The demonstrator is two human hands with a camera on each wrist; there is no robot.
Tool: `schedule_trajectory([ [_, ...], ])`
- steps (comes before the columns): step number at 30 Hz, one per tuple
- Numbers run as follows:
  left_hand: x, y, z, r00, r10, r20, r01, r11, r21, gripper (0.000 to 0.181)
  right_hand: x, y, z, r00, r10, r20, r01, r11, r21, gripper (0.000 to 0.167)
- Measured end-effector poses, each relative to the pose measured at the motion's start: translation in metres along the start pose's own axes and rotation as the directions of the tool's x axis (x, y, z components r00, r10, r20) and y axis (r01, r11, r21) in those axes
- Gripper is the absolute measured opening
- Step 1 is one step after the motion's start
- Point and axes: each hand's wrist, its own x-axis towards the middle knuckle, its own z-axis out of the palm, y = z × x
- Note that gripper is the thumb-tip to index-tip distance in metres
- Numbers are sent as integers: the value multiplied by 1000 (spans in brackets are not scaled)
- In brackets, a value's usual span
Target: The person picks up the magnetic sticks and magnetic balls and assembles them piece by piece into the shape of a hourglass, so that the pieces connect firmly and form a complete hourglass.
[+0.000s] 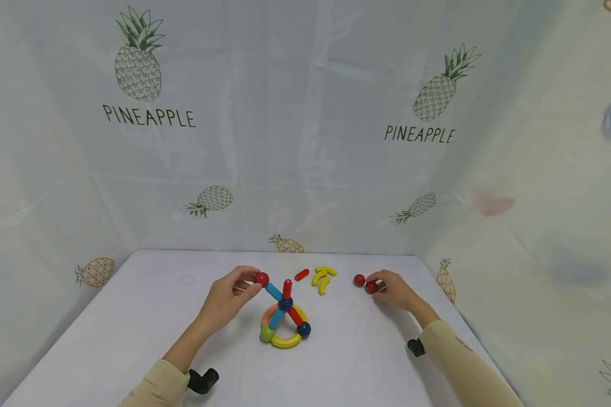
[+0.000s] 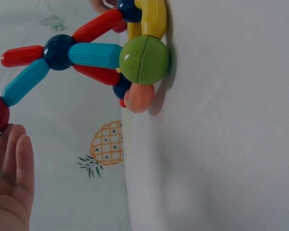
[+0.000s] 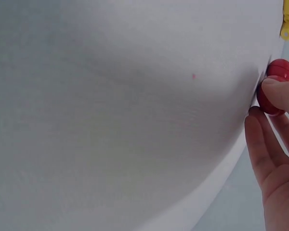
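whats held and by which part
Left hand: glossy red ball on a straight blue rod, by the ball's outer side. Right hand: rightmost glossy red ball, by its right side.

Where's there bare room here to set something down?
Bare white table shows between the left hand and the left edge, and between the beige sleeves, nearer than the ball-and-stick figure. It's crowded around that figure, by the red stick and yellow curved pieces behind it, and where the right hand pinches one red ball beside another.
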Motion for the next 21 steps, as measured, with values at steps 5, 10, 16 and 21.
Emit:
schedule_trajectory([
  [5, 1, -1, 1, 1000, 1, 3, -1, 1000, 8, 43, -1, 2, 1, 1000, 10, -15, -10, 1000, -23, 34],
  [10, 1, -1, 1, 1000, 1, 3, -1, 1000, 3, 43, -1, 2, 2, 999, 32, -18, -33, 998, -45, 29],
  [16, 1, 0, 1, 1000, -6, 1, 6, 1000, 3, 40, -3, -8, 3, 999, 32, -24, -32, 999, -34, 29],
  [21, 0, 1, 0, 1000, 6, -3, -6, 1000, 5, 39, -1, -24, 1, 998, -40, -48, 41, 999, 16, 33],
])
